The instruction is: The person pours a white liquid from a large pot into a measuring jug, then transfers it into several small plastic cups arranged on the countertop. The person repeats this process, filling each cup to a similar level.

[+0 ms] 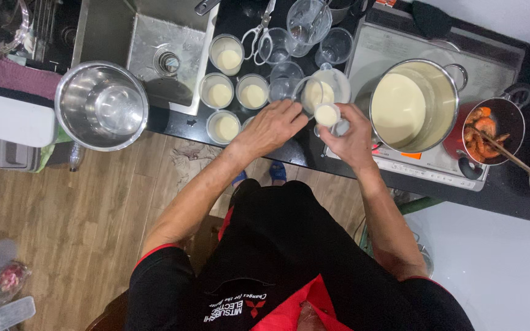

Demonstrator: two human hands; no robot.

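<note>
Centrally, at the counter edge, a small cup (326,114) filled with pale cream liquid is gripped by the right hand (352,138), the fingers closed around its sides and the thumb pressed to the near wall. Just behind it, a clear measuring jug (325,91) holding the same cream liquid is seen, its spout toward the cup. The left hand (271,127) is laid palm down beside the cup, fingers loosely curled and only slightly spread; whether something is pinched under the fingertips cannot be told, since they are covered by the hand itself. Four filled cups (227,54) are grouped to the left on the dark counter (302,153), near the sink (167,55), and empty clear cups (336,46) stand behind the jug with scissors (260,34) lying near them. A large steel pot (413,104) of cream liquid is set on the cooktop (400,160), with a red pan of shrimp (489,132) just beside it. An empty steel pot (101,105) sits well apart at the left. A further cup is half hidden beneath the left wrist. The objects at the lower left floor edge are blurred and hard to make out.
</note>
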